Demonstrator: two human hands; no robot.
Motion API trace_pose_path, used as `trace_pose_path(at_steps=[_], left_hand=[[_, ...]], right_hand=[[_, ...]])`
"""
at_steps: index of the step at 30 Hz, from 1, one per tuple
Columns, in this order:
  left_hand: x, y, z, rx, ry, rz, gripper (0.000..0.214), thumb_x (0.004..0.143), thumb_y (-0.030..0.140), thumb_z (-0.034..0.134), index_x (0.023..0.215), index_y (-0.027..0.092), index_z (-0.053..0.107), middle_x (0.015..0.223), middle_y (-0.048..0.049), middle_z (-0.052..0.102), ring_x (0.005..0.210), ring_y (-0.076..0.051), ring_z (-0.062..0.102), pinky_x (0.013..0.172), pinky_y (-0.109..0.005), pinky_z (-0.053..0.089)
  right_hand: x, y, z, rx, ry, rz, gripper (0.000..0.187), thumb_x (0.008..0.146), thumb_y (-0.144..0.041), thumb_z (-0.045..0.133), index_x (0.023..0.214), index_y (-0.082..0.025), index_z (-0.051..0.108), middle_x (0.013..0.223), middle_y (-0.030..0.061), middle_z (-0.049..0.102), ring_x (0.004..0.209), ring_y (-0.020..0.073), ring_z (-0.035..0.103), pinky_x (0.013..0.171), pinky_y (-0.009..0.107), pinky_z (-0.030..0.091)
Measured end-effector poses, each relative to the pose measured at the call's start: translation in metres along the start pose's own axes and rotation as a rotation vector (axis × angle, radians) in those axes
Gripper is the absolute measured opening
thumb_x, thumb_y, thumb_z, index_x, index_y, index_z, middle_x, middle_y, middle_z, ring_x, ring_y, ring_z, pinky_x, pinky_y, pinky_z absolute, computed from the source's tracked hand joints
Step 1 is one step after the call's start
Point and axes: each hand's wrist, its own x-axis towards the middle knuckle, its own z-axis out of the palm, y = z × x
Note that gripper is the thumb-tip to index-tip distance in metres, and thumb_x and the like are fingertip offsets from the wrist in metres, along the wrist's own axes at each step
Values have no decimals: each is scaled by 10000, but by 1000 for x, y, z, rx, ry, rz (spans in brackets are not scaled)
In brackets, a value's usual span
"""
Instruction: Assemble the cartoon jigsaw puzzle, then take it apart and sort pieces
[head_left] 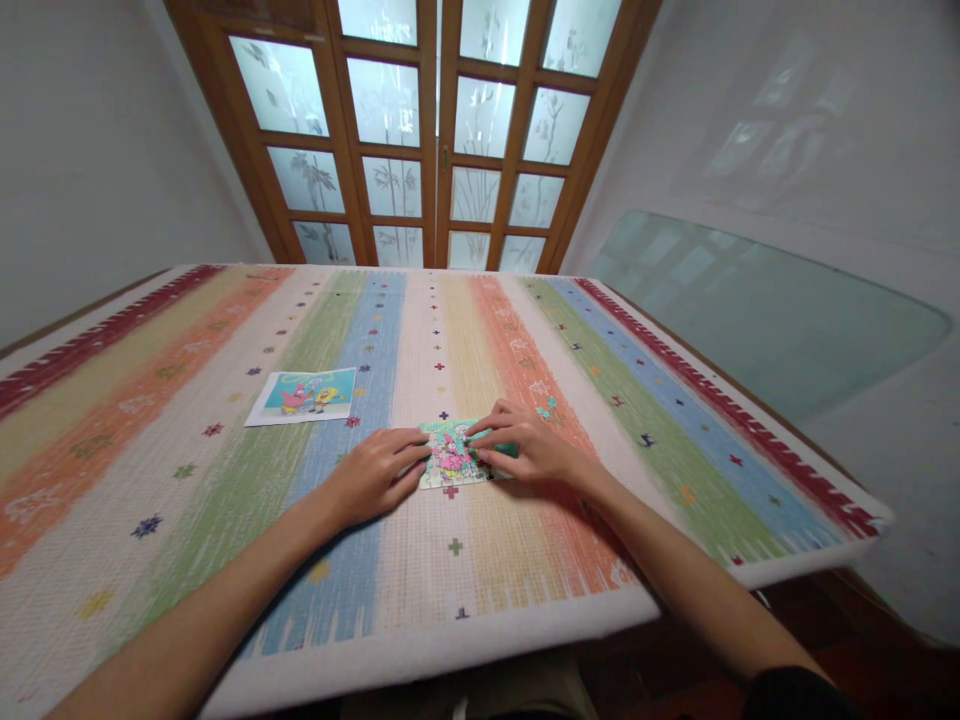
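A small jigsaw puzzle (451,462) with a pink cartoon figure on a green-blue ground lies on the cloth in front of me. My left hand (386,468) rests flat at its left edge, fingers stretched out and tips touching the border. Over the puzzle's right part is my right hand (521,445), its thumb and fingers bent close together at the surface. Whatever may be between those fingertips is too small to make out, and the hand hides much of that side. Just beyond it lie a few loose teal puzzle pieces (550,408).
A printed cartoon picture card (311,395) lies left of the puzzle. The table wears a striped, patterned tablecloth (454,575). A glass panel (750,300) leans by the right wall. Behind the table stand wood-framed glass doors (435,150).
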Motion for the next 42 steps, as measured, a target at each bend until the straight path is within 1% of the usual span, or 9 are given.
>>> trace_pose_path(at_steps=[3, 6, 12, 18, 22, 27, 31, 36, 42], left_hand=[[1, 1, -2, -5, -3, 0, 277, 1034, 244, 474, 1172, 172, 704, 1196, -122, 725, 1110, -251, 684, 958, -448, 570], [2, 2, -3, -18, -10, 0, 274, 1033, 238, 475, 1175, 176, 701, 1187, -116, 730, 1127, -255, 678, 966, -456, 567], [2, 3, -4, -19, -6, -3, 261, 1027, 233, 495, 1175, 180, 702, 1196, -118, 729, 1121, -259, 684, 957, -462, 569], [3, 2, -3, -19, 0, 8, 264, 1030, 231, 489, 1174, 170, 701, 1155, -114, 740, 1118, -266, 680, 943, -466, 573], [2, 1, -2, -20, -4, 8, 270, 1027, 230, 495, 1196, 171, 698, 1172, -121, 732, 1125, -268, 678, 941, -470, 572], [2, 2, -2, -30, 0, -3, 268, 1026, 231, 499, 1190, 172, 703, 1178, -123, 730, 1134, -273, 673, 946, -474, 569], [2, 3, -3, -40, -1, -9, 267, 1022, 228, 501, 1186, 175, 705, 1176, -122, 730, 1130, -272, 674, 955, -473, 565], [1, 2, -2, -53, 0, -26, 271, 1019, 239, 503, 1184, 188, 712, 1187, -122, 726, 1131, -264, 673, 958, -467, 566], [0, 0, 0, -44, -6, -18, 273, 1024, 235, 498, 1185, 172, 708, 1185, -133, 727, 1137, -281, 677, 958, -490, 567]], right_hand=[[-3, -3, -5, 3, -99, -41, 239, 940, -257, 588, 1051, -236, 798, 1156, 61, 774, 950, 233, 614, 885, 418, 501], [-4, -6, -2, -16, -159, -68, 286, 917, -244, 581, 1121, -232, 781, 1196, 55, 762, 980, 240, 602, 928, 436, 490], [-3, -15, 8, -102, -153, -70, 301, 947, -336, 590, 1187, -245, 747, 1284, 64, 722, 1081, 248, 597, 995, 464, 450], [4, -21, 14, -158, -151, -124, 385, 1001, -445, 573, 1229, -169, 715, 1278, 120, 720, 1120, 254, 610, 1027, 449, 432], [5, -21, 18, -180, -130, -126, 403, 1003, -483, 578, 1257, -195, 700, 1295, 111, 713, 1126, 251, 612, 1026, 448, 431], [5, -23, 19, -204, -131, -128, 401, 1015, -498, 556, 1265, -214, 688, 1312, 88, 704, 1108, 253, 612, 1023, 443, 427], [5, -26, 19, -228, -143, -121, 417, 1020, -498, 542, 1259, -186, 685, 1308, 104, 701, 1109, 263, 610, 1024, 450, 424], [4, -26, 23, -235, -143, -135, 390, 1016, -480, 549, 1260, -208, 684, 1307, 109, 696, 1151, 275, 592, 1052, 472, 412], [1, -23, 30, -205, -117, -126, 439, 1003, -515, 559, 1274, -188, 670, 1327, 117, 685, 1188, 287, 568, 1072, 481, 415]])
